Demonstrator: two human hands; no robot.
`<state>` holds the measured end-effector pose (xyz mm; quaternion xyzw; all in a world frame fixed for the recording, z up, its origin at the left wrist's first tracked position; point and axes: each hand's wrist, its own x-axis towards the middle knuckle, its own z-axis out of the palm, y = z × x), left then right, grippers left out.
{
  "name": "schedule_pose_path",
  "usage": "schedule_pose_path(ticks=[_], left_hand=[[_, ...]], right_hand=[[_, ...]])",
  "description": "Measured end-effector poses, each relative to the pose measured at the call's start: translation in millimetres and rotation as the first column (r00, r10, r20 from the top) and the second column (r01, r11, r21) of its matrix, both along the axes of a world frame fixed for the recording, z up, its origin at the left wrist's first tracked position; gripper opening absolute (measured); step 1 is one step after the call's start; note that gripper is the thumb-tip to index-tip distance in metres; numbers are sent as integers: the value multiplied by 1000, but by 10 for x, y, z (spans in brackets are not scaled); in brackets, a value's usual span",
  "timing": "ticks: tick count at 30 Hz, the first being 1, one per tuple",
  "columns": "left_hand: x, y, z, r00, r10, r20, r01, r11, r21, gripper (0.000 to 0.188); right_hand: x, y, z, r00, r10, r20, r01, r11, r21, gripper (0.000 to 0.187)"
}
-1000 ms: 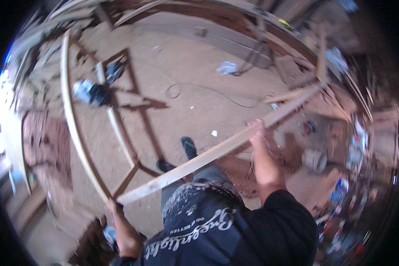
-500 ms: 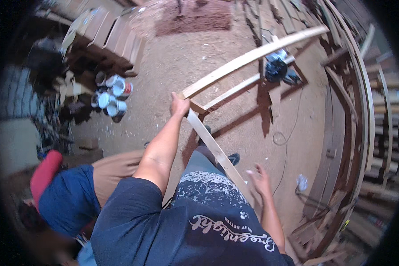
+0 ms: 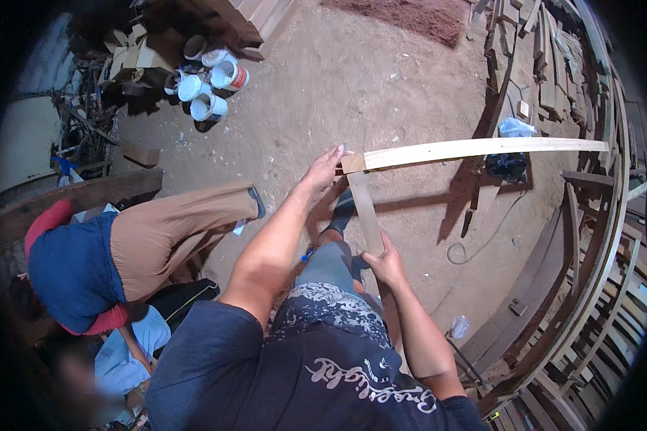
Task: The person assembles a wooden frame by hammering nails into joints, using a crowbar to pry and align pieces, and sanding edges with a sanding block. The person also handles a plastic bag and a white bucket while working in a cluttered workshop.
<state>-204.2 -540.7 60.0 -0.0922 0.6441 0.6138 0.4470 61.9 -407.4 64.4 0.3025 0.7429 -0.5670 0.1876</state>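
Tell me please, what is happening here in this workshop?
A person in a dark printed shirt handles a pale wooden frame made of thin planks. The left hand grips the corner where the long pale plank meets the shorter upright plank. The right hand holds that upright plank lower down. Another person in tan trousers bends over nearby on the dirt floor, beside a group of white paint cans.
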Motion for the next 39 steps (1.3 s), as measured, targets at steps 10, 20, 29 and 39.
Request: schedule_pose_path(ticks=[10, 20, 29, 39], left_hand=[[296, 49, -309, 974, 98, -203, -84, 994, 76, 35], [580, 281, -424, 803, -58, -593, -51, 985, -165, 107], [587, 271, -281, 858, -103, -504, -29, 968, -248, 100], [689, 239, -97, 878, -168, -449, 37, 957, -287, 100]], right_hand=[[-3, -55, -21, 997, -38, 61, 41, 998, -50, 79], [-122, 45, 79, 986, 140, 88, -133, 988, -75, 88], [-1570, 2945, -95, 360, -906, -220, 903, 398, -162, 81], [-1903, 3993, -940, 331, -854, -402, 944, 297, 146, 55]])
